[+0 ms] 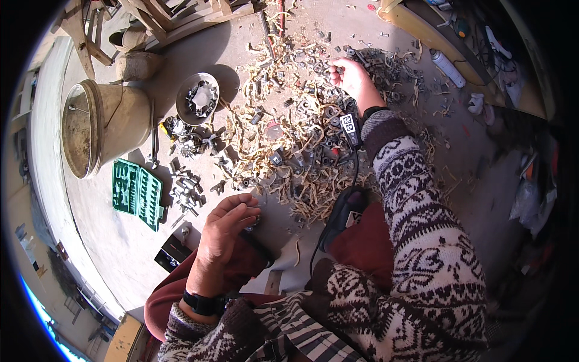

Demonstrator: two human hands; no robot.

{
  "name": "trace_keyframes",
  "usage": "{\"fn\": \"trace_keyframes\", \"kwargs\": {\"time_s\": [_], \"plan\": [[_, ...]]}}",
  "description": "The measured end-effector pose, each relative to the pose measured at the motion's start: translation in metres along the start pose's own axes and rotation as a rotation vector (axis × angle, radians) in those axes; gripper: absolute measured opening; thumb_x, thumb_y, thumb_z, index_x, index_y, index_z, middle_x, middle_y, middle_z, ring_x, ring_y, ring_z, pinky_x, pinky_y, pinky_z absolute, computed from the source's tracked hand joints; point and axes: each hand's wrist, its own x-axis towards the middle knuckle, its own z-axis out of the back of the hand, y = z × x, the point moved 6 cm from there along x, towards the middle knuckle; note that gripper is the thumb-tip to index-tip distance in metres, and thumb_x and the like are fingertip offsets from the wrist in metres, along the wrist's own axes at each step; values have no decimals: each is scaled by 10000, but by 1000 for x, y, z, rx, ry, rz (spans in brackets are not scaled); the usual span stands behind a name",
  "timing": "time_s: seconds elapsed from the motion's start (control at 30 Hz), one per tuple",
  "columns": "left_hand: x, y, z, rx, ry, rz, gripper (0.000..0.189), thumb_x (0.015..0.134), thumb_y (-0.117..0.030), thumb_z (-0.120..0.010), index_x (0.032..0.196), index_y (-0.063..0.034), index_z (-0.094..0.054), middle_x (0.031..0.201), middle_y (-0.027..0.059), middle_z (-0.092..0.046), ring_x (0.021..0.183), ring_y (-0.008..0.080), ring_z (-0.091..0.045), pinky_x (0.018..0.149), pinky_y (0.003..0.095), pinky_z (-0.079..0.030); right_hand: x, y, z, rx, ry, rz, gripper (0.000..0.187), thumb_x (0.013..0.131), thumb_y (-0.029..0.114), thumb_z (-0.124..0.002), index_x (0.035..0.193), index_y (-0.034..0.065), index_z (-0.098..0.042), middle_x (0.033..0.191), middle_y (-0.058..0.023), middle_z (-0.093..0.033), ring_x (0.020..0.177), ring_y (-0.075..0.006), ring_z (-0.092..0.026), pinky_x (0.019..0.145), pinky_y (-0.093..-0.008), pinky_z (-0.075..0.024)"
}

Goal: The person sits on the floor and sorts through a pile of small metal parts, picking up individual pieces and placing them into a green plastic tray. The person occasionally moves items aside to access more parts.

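My right hand (350, 80) reaches to the far right part of a spread pile of metal nuts, bolts and fittings (325, 108) mixed with dry curled plant scraps (249, 140). Its thumb and fingers are closed on a small dark metal part (339, 70). My left hand (233, 217) hovers above my knee at the near left edge of the pile, with its fingers loosely curled; whether something lies in the palm is hidden. Left of the pile are a round metal bowl (197, 98) with small parts in it, an open green socket case (137, 193) and a heap of sockets (185, 189).
A dirty plastic bucket (122, 122) lies on its side at left, with a long wrench (154, 140) beside it. A small black box (173, 252) is near my left knee. A spray can (448, 68) lies at right. Wooden frames (194, 27) stand at the top left.
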Motion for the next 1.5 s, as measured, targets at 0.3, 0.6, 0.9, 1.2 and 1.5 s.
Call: {"fn": "trace_keyframes", "kwargs": {"time_s": [0.3, 0.6, 0.9, 1.2, 1.5], "plan": [[-5, -3, 13, -32, -9, 0, 336, 897, -158, -553, 1171, 32, -515, 1099, 123, -600, 974, 179, -599, 871, 292, -453, -19, 9, -37, -1506, -456, 612, 300, 818, 96, -506, 1081, 180, -624, 923, -96, -642, 902, -270, -623, 801, -388, -482], [-8, -6, 19, -44, -9, -5, 339, 900, -162, -551, 1174, 34, -515, 1095, 123, -602, 973, 174, -598, 870, 289, -452, -12, 7, -33, -1520, -448, 600, 158, 792, 180, -589, 937, 137, -632, 841, -102, -638, 824, -268, -629, 694, -372, -486], [-12, -9, 26, -55, -9, -13, 340, 899, -161, -552, 1171, 38, -509, 1101, 128, -599, 991, 188, -591, 887, 304, -440, -11, -52, -126, -39, 351, -84, 62, 811, 97, -490, 845, 77, -537, 864, -87, -622, 734, -185, -602, 650, -317, -499], [-15, -11, 33, -79, -11, -31, 330, 901, -149, -542, 1168, 41, -506, 1102, 136, -595, 987, 200, -590, 897, 319, -436, -14, -134, -293, -192, 354, 82, 107, 818, 89, -503, 841, -3, -554, 730, -129, -590, 686, -245, -634, 575, -354, -523], [-19, -13, 41, -105, -42, -29, 313, 903, -138, -535, 1164, 34, -510, 1089, 137, -599, 991, 210, -595, 895, 319, -439, 0, -52, -230, -1022, -52, 700, 212, 801, 56, -535, 975, 65, -657, 865, -107, -678, 772, -215, -661, 675, -323, -515]]}}
